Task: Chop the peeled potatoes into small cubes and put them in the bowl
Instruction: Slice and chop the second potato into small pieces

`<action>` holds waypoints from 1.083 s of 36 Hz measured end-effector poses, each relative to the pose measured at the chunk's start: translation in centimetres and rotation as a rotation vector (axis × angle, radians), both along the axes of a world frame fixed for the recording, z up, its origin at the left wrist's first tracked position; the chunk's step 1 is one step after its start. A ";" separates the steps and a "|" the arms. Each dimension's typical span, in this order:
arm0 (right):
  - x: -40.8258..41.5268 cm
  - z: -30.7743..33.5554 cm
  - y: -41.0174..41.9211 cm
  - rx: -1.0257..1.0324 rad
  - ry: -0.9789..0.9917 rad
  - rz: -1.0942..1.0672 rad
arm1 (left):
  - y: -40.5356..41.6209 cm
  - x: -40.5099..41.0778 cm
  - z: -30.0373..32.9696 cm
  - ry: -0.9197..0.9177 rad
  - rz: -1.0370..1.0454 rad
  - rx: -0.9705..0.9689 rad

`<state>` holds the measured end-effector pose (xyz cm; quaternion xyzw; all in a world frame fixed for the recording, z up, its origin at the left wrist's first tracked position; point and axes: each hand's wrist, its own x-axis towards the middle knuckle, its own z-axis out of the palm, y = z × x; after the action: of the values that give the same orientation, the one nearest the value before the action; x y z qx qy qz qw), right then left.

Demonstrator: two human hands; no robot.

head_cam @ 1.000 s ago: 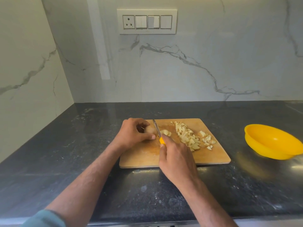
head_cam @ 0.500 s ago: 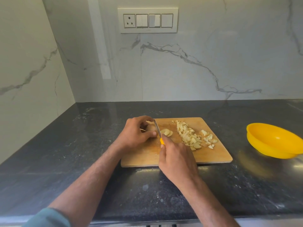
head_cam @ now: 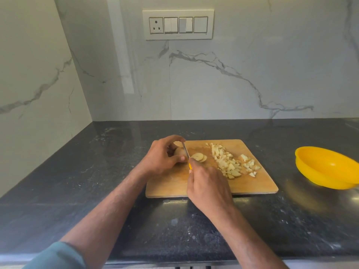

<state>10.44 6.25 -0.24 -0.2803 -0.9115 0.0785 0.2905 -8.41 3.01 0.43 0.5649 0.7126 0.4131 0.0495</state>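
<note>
On the wooden cutting board (head_cam: 252, 185) my left hand (head_cam: 162, 158) grips a peeled potato (head_cam: 179, 152) at the board's far left corner. My right hand (head_cam: 209, 188) holds a yellow-handled knife (head_cam: 186, 151), its blade standing on the potato right beside my left fingertips. Two or three cut slices (head_cam: 199, 157) lie just right of the blade. A pile of small potato cubes (head_cam: 229, 163) is spread over the board's right half. The yellow bowl (head_cam: 326, 167) stands on the counter to the right, with nothing visible inside.
The board lies on a black speckled countertop (head_cam: 97, 171) that runs into a corner of white marble walls. A switch panel with a socket (head_cam: 178, 24) is on the back wall. The counter's front edge (head_cam: 174, 264) is just below my forearms.
The knife has shifted slightly left along the potato, and one more slice lies beside the blade. My left fingers have drawn back with it.
</note>
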 end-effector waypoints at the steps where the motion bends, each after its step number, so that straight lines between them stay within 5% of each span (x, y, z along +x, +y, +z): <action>1: -0.1 0.0 0.1 0.001 -0.008 0.001 | 0.0 0.1 0.0 -0.003 0.001 -0.003; 39: -0.5 1.2 1.1 -0.087 -0.216 0.009 | 0.1 0.4 0.0 0.002 0.022 -0.047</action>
<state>9.98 7.37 0.94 -0.2952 -0.9345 0.0889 0.1780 -8.01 3.14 0.44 0.5561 0.7283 0.3963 0.0574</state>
